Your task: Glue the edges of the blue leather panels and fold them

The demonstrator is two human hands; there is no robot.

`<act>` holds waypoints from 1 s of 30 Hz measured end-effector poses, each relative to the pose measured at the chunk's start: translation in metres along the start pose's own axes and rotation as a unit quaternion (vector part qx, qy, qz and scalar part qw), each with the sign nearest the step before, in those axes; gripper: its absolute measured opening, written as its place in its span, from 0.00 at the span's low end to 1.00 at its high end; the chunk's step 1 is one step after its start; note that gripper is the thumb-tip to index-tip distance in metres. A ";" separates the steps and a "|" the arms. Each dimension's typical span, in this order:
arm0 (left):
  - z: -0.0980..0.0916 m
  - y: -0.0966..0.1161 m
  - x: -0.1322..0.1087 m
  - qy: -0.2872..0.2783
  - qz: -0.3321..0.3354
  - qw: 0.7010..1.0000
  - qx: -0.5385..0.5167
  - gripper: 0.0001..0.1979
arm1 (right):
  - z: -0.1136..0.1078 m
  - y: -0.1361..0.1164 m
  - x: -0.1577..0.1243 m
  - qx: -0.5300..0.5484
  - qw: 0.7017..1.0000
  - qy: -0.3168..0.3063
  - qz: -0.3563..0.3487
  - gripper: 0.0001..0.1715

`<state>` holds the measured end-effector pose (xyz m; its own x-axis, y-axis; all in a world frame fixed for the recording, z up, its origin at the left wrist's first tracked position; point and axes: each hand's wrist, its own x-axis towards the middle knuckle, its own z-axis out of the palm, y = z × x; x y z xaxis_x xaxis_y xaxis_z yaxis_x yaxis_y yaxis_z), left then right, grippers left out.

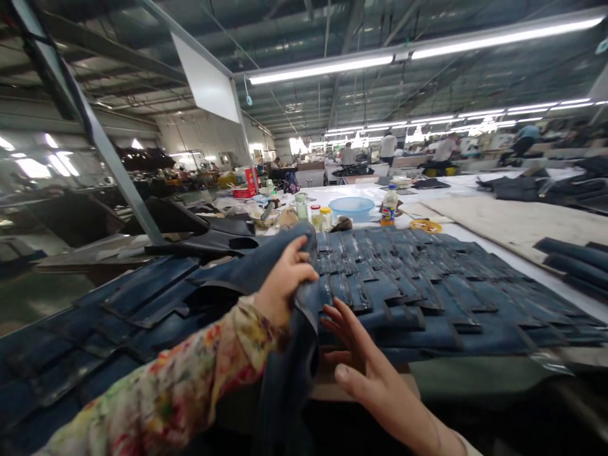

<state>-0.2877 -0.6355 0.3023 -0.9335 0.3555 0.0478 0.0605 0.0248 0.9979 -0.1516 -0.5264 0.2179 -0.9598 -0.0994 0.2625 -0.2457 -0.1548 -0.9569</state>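
Note:
My left hand (284, 278) is closed on the edge of a dark blue denim piece (285, 354) and lifts it off the table, so the cloth hangs down in front of me. A floral sleeve covers that arm. My right hand (363, 361) lies with fingers stretched out, fingertips against the near edge of a wide spread of overlapping denim pieces (427, 285) laid out in rows on the table.
More denim stacks (118, 310) lie to the left. Behind stand a blue basin (352, 207), a bottle (389, 206), jars (320, 217) and yellow tape (426, 225). Rolled denim (572, 256) rests at right on beige cloth (517, 221). People work far back.

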 end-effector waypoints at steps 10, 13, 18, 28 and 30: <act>0.046 -0.064 -0.039 -0.065 0.072 0.992 -0.083 0.33 | 0.003 0.047 -0.021 -0.061 0.996 0.060 0.002 0.43; 0.052 -0.078 -0.033 -0.043 0.042 0.992 -0.111 0.28 | 0.002 0.050 -0.017 -0.085 0.994 0.072 0.007 0.48; 0.042 -0.094 -0.016 -0.162 -0.015 0.983 -0.079 0.25 | -0.009 0.035 -0.011 -0.029 0.977 0.211 -0.003 0.44; -0.193 -0.132 0.126 -0.109 0.088 0.844 0.518 0.17 | -0.030 0.023 -0.014 0.111 0.931 0.335 0.089 0.27; -0.212 -0.135 0.133 -0.132 0.066 0.833 0.533 0.19 | -0.030 0.028 -0.014 0.144 0.919 0.352 0.107 0.28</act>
<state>-0.4947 -0.7893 0.1834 -0.7920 0.6105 0.0027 0.5676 0.7347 0.3716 -0.1496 -0.4994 0.1839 -0.8567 0.4868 -0.1705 -0.0924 -0.4701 -0.8778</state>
